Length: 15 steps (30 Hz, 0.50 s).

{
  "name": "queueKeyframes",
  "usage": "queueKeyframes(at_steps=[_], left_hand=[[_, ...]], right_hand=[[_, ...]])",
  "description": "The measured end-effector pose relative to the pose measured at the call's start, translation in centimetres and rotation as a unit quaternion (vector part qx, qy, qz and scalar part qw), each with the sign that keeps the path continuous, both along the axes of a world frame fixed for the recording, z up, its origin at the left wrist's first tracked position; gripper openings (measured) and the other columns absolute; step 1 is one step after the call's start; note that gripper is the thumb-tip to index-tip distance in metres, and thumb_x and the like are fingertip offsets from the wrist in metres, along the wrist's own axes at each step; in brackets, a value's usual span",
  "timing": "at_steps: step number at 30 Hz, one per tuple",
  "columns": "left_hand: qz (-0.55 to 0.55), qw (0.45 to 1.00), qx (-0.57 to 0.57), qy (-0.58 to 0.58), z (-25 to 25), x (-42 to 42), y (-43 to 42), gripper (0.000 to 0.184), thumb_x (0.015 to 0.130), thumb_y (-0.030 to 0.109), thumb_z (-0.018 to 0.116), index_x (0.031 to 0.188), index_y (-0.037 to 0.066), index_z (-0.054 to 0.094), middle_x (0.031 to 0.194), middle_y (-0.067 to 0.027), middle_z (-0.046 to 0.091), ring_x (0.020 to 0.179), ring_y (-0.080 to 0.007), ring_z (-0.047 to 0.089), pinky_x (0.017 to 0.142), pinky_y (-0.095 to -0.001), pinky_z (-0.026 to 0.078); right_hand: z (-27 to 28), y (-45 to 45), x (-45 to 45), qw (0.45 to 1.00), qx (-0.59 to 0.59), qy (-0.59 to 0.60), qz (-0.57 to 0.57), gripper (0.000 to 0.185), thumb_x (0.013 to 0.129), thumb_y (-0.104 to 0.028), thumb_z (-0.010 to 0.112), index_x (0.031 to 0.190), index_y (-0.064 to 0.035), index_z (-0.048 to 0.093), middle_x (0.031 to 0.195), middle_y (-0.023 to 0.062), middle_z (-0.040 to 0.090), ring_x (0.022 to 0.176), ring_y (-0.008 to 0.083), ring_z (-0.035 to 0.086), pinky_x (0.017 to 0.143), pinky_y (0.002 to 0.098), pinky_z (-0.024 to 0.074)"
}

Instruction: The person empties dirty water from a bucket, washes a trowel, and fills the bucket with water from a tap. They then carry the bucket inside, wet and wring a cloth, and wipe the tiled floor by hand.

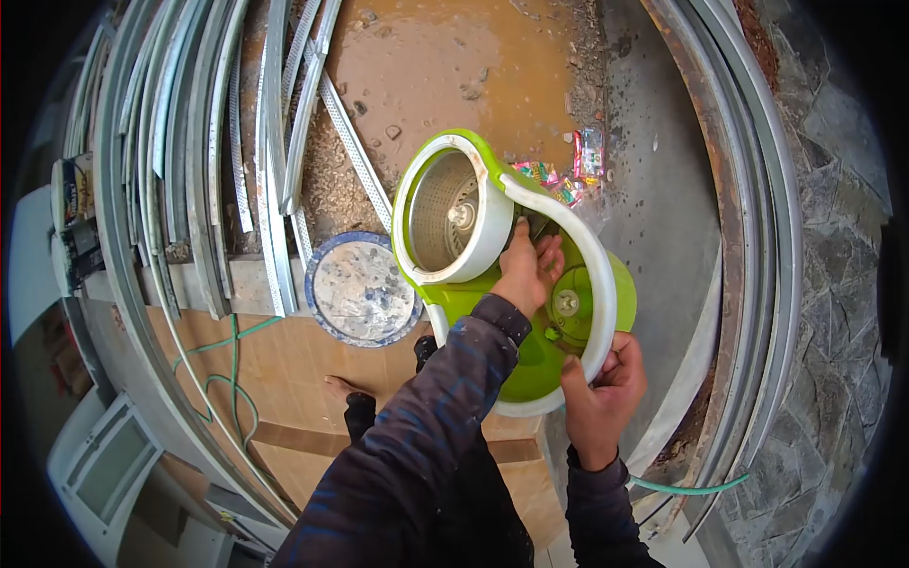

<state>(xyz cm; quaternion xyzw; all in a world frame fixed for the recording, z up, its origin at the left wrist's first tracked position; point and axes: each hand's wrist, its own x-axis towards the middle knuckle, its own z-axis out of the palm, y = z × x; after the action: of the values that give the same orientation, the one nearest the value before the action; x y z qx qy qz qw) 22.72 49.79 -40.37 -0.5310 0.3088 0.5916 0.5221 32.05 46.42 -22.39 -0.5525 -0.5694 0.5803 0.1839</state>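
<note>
A green spin mop bucket with a white rim is tilted up in front of me. Its perforated metal spin basket faces me at the upper left. My left hand reaches inside the bucket beside the basket. The fingers are curled against something dark below the basket, too hidden to name. My right hand pinches the white rim at the lower right, thumb on the inner side. Between the hands, a round pale fitting shows on the green inside.
Muddy brown water lies beyond the bucket. Long metal profiles stretch along the left, curved rails along the right. A lid-like round top with dried splashes sits left of the bucket. Colourful packets and a green hose lie nearby.
</note>
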Motion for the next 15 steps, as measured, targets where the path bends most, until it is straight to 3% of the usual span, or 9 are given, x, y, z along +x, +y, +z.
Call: queueKeyframes(at_steps=[2,3,4,6,10,15], left_hand=[[0.002,0.996,-0.085,0.030,-1.1,1.2,0.8,0.027,0.103,0.027,0.050,0.118,0.005,0.053,0.098,-0.0065,0.061,0.083,-0.0191,0.064,0.071,-0.0335,0.056],[0.034,0.995,-0.086,0.024,-1.0,1.7,0.6,0.016,0.101,0.016,0.053,0.111,0.003,0.056,0.089,-0.0032,0.061,0.074,-0.0165,0.064,0.067,-0.0324,0.057],[0.033,0.995,-0.089,0.025,-1.0,2.0,0.2,0.016,0.101,0.016,0.053,0.111,0.003,0.056,0.089,-0.0032,0.061,0.074,-0.0165,0.064,0.067,-0.0324,0.057],[-0.043,0.999,0.026,0.003,-0.6,2.5,-0.9,0.017,0.099,0.014,0.056,0.111,0.001,0.056,0.093,-0.0059,0.061,0.080,-0.0186,0.065,0.073,-0.0352,0.059],[-0.152,0.985,0.047,0.068,2.4,2.2,-3.4,0.019,0.098,0.012,0.055,0.111,-0.001,0.055,0.097,-0.0090,0.061,0.087,-0.0209,0.066,0.077,-0.0367,0.060],[-0.338,0.920,0.122,0.157,10.7,-1.5,-9.7,0.028,0.095,0.011,0.052,0.119,-0.004,0.055,0.102,-0.0105,0.063,0.090,-0.0220,0.066,0.084,-0.0378,0.059]], right_hand=[[0.1,-0.3,1.0,1.000,0.000,-0.006,0.004,0.029,0.081,0.008,0.067,0.102,-0.0012,0.049,0.082,0.0018,0.061,0.072,0.0039,0.057,0.066,0.0191,0.0447],[-0.1,-0.6,1.2,1.000,-0.001,-0.002,-0.002,0.029,0.081,0.008,0.067,0.102,-0.0012,0.049,0.082,0.0014,0.061,0.072,0.0037,0.056,0.065,0.0190,0.0444],[-0.4,-0.8,1.4,1.000,-0.001,0.003,-0.007,0.029,0.081,0.008,0.068,0.102,-0.0013,0.049,0.082,0.0009,0.061,0.071,0.0034,0.056,0.065,0.0189,0.0441],[-1.5,-1.0,2.2,1.000,-0.001,0.001,-0.007,0.029,0.081,0.008,0.067,0.102,-0.0013,0.049,0.083,0.0014,0.061,0.072,0.0034,0.056,0.066,0.0189,0.0443],[-3.2,-1.0,3.1,1.000,0.007,0.000,-0.024,0.028,0.081,0.009,0.065,0.103,-0.0007,0.050,0.087,0.0030,0.064,0.073,0.0035,0.057,0.066,0.0190,0.0451],[-3.9,0.0,3.6,0.998,0.003,0.014,-0.058,0.027,0.082,0.009,0.064,0.104,0.0002,0.050,0.087,0.0041,0.065,0.075,0.0040,0.058,0.067,0.0192,0.0458]])
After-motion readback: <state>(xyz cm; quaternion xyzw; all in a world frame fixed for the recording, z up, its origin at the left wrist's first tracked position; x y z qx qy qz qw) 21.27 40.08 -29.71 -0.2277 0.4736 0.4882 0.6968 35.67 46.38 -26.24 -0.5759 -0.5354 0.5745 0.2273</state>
